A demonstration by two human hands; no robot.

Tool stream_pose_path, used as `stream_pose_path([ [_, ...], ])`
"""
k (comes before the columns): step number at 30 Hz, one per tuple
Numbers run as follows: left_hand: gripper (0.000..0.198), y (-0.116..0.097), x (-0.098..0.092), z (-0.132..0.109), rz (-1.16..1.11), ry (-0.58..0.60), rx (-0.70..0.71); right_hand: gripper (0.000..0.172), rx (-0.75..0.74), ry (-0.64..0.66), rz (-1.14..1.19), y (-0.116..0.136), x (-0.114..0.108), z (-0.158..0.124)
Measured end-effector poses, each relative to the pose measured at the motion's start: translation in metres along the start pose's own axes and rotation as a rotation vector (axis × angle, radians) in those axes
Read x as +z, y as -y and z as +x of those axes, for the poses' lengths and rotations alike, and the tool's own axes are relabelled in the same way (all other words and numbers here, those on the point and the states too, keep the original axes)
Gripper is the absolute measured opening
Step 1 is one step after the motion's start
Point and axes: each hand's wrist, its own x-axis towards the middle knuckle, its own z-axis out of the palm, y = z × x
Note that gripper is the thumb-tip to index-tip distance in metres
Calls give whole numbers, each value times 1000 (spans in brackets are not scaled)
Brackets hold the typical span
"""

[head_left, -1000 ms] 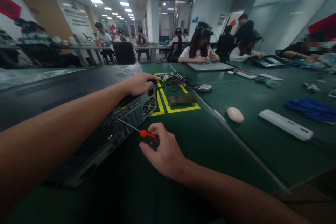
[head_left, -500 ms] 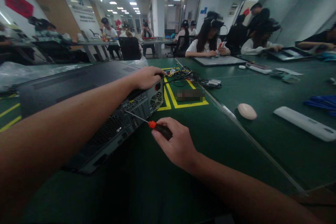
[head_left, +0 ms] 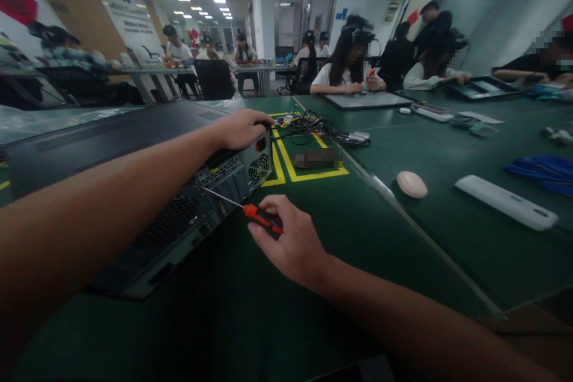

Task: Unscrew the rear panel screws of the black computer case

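A black and grey desktop computer case [head_left: 134, 125] lies on its side at the left, its metal back panel facing me. Across its top reaches my left arm; my left hand [head_left: 239, 129] holds the far rear corner, fingers bent over the edge. My right hand [head_left: 290, 239] has thumb and fingers round the black and red handle of a screwdriver [head_left: 264, 218]. The thin shaft points left and its tip meets the back panel near the slot covers; the exact spot is too small to make out. A round fan grille [head_left: 259, 168] sits farther along the panel.
Behind the case lies a tangle of cables [head_left: 313, 124]. Yellow tape [head_left: 313, 177] marks the green table, with a blurred dark object [head_left: 317, 158] inside. To the right are an oval beige item [head_left: 412, 184] and a long white device [head_left: 505, 202]. Several people work beyond.
The whole view has shifted a little, so things sit farther left. The screwdriver handle shows more red now, with my right fingers slightly looser round it. My left hand stays on the case.
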Motion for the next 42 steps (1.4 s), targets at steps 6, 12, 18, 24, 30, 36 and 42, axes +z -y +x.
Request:
stream_pose_path([
  [6,58,-1,0,1,34,1,-31,9,11,7,-17,-3,-1,1],
  [12,57,3,2,2,38,-21,-18,8,18,7,-13,-3,-1,2],
  [18,58,-2,-1,0,28,-3,-24,10,26,-1,-1,0,-4,2],
  [24,58,-2,-1,0,40,-1,-25,13,33,44,-15,0,-4,4],
  [30,59,-1,0,1,40,2,-14,22,80,68,42,0,-2,2],
  [36,59,-2,0,0,22,-4,-22,9,55,83,62,-5,0,2],
  [42,58,-2,0,0,27,-6,-23,7,53,82,61,-4,-1,3],
])
